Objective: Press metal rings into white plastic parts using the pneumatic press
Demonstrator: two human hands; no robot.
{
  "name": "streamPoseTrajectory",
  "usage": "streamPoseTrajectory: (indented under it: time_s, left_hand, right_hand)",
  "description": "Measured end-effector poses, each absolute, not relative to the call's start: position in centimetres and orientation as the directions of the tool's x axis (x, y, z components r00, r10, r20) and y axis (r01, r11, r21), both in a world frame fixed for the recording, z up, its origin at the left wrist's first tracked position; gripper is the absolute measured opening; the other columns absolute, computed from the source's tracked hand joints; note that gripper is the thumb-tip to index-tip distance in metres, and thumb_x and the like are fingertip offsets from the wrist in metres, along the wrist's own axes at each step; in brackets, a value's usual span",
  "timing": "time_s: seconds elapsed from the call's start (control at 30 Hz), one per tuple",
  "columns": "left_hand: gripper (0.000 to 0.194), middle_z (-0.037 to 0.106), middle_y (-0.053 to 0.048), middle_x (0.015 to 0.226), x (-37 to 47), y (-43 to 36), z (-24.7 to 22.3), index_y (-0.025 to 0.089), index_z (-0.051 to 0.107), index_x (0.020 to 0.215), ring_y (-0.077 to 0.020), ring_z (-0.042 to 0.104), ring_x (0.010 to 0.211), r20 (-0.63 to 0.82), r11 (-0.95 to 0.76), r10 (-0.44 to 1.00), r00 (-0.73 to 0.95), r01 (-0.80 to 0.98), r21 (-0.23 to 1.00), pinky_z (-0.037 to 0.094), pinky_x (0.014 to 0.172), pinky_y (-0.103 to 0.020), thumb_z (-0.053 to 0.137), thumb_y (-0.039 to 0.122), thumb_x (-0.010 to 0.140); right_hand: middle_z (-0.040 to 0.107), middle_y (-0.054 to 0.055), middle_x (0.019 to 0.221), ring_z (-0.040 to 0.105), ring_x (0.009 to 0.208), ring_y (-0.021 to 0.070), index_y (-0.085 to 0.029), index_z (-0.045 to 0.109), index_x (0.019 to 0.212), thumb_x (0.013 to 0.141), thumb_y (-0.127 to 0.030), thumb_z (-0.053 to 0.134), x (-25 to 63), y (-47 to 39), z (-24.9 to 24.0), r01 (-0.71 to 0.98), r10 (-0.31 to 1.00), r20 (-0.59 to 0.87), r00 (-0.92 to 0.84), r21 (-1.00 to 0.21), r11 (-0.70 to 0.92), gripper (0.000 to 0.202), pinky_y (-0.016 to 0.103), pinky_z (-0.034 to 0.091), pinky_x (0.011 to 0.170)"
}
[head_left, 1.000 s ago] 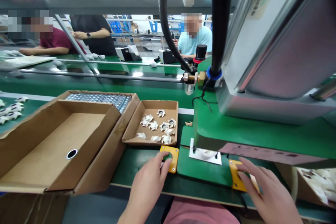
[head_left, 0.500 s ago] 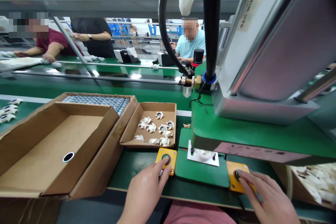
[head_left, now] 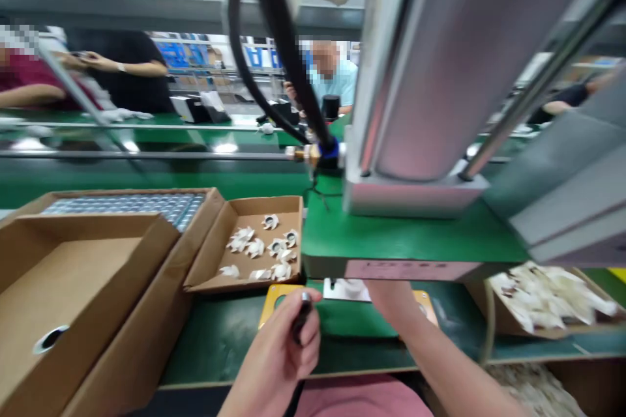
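My left hand (head_left: pixel 288 332) is closed around a small dark piece with a shiny metal edge (head_left: pixel 302 318), held above the left yellow button box (head_left: pixel 267 305). My right hand (head_left: pixel 391 290) reaches under the green press head (head_left: pixel 405 241); its fingers are hidden there. Beside it, a white part (head_left: pixel 353 287) sits on the metal plate (head_left: pixel 335 292) of the fixture, partly covered by the press head. The right yellow button box (head_left: pixel 426 305) shows behind my right forearm.
A shallow cardboard tray (head_left: pixel 195 277) holds several white bladed fan wheels (head_left: pixel 254 247). Left of it, a large carton (head_left: pixel 147 313) contains a loose ring (head_left: pixel 51 339) and rows of metal rings (head_left: pixel 132 205). White parts (head_left: pixel 548 296) fill a box at right. Co-workers sit across the line.
Both hands have left the yellow buttons. My left hand has lifted and turned, showing the dark piece. My right hand has moved left, under the press head. The view has shifted right.
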State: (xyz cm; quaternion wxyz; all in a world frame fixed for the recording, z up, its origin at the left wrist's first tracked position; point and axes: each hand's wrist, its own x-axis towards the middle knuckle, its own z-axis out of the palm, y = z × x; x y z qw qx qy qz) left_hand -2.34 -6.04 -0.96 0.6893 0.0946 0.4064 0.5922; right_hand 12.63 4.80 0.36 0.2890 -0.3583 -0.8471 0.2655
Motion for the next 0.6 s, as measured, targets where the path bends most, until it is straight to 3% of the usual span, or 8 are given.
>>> streamPoseTrajectory:
  time_s: [0.07, 0.17, 0.27, 0.3, 0.37, 0.4, 0.43, 0.6]
  left_hand:
    - [0.028, 0.034, 0.006, 0.053, -2.6, -5.9, -1.1, 0.018, 0.062, 0.082, -0.0049, 0.027, 0.042, -0.476, 0.310, 0.879, -0.006, -0.751, 0.582, 0.021, 0.038, -0.017, 0.059, 0.046, 0.080]
    - [0.028, 0.039, 0.004, 0.055, -3.0, -5.4, -1.2, 0.019, 0.064, 0.082, -0.0066, 0.033, 0.045, -0.515, 0.324, 0.856, -0.048, -0.726, 0.606, 0.027, 0.039, -0.018, 0.066, 0.046, 0.074]
    - [0.027, 0.045, 0.002, 0.060, -3.0, -4.9, -1.0, 0.019, 0.065, 0.081, -0.0089, 0.039, 0.050, -0.535, 0.335, 0.837, -0.111, -0.670, 0.663, 0.033, 0.041, -0.019, 0.070, 0.043, 0.070]
    - [0.027, 0.048, 0.001, 0.063, -3.0, -4.8, -1.0, 0.019, 0.065, 0.080, -0.0095, 0.040, 0.052, -0.534, 0.340, 0.837, -0.120, -0.649, 0.680, 0.034, 0.042, -0.020, 0.071, 0.042, 0.069]
    - [0.027, 0.052, -0.001, 0.066, -3.0, -4.6, -0.9, 0.018, 0.065, 0.079, -0.0093, 0.040, 0.052, -0.529, 0.360, 0.839, -0.125, -0.600, 0.714, 0.034, 0.042, -0.020, 0.073, 0.041, 0.067]
    - [0.026, 0.052, 0.000, 0.065, -3.0, -4.4, -0.9, 0.018, 0.064, 0.078, -0.0085, 0.039, 0.051, -0.524, 0.372, 0.843, -0.121, -0.572, 0.731, 0.032, 0.041, -0.019, 0.074, 0.039, 0.067]
    - [0.024, 0.050, 0.001, 0.061, -2.9, -4.2, -0.9, 0.017, 0.063, 0.076, -0.0073, 0.036, 0.049, -0.517, 0.381, 0.848, -0.114, -0.547, 0.745, 0.030, 0.040, -0.018, 0.073, 0.038, 0.069]
    - [0.029, 0.041, 0.004, 0.053, -1.0, -2.4, -0.2, 0.016, 0.049, 0.061, -0.0047, 0.028, 0.046, -0.391, 0.293, 0.919, -0.049, -0.578, 0.761, 0.023, 0.039, -0.016, 0.070, 0.031, 0.074]
  right_hand:
    - [0.068, 0.005, 0.080, 0.064, 0.083, 0.0223, -0.023, 0.068, 0.088, 0.086, -0.025, 0.047, 12.6, 5.0, 0.5, 0.374, 0.787, 0.193, -0.586, -0.798, 0.473, 0.022, 0.034, 0.054, 0.073]
    - [0.068, 0.001, 0.079, 0.065, 0.075, 0.0163, -0.021, 0.064, 0.074, 0.081, -0.027, 0.052, 13.8, 4.3, 0.1, 0.276, 0.804, 0.104, -0.586, -0.907, 0.318, 0.016, 0.027, 0.054, 0.067]
    - [0.068, 0.002, 0.081, 0.065, 0.069, 0.0154, -0.017, 0.062, 0.085, 0.076, -0.025, 0.054, 17.1, 3.7, -1.0, 0.100, 0.863, 0.001, -0.505, -0.993, 0.060, 0.014, 0.027, 0.054, 0.063]
    - [0.068, 0.003, 0.081, 0.065, 0.069, 0.0160, -0.016, 0.062, 0.089, 0.076, -0.026, 0.054, 18.8, 3.9, -1.4, 0.106, 0.895, -0.013, -0.446, -0.994, 0.039, 0.018, 0.027, 0.054, 0.062]
    - [0.068, 0.005, 0.078, 0.065, 0.069, 0.0172, -0.015, 0.062, 0.090, 0.080, -0.029, 0.053, 23.0, 4.8, -2.0, 0.307, 0.957, 0.046, -0.286, -0.942, 0.137, 0.020, 0.028, 0.054, 0.060]
    - [0.067, 0.004, 0.075, 0.064, 0.068, 0.0165, -0.015, 0.063, 0.089, 0.083, -0.034, 0.051, 25.3, 5.7, -2.1, 0.512, 0.962, 0.126, -0.241, -0.826, 0.237, 0.023, 0.027, 0.053, 0.059]
    - [0.066, 0.005, 0.071, 0.063, 0.067, 0.0171, -0.015, 0.064, 0.085, 0.086, -0.037, 0.050, 27.5, 6.7, -2.0, 0.605, 0.968, 0.169, -0.185, -0.756, 0.248, 0.026, 0.028, 0.053, 0.058]
    - [0.061, 0.005, 0.097, 0.060, 0.086, 0.0157, -0.014, 0.059, 0.102, 0.093, -0.039, 0.045, 35.4, 12.1, -0.5, 0.847, 0.924, 0.376, -0.071, -0.467, 0.255, 0.030, 0.031, 0.052, 0.073]
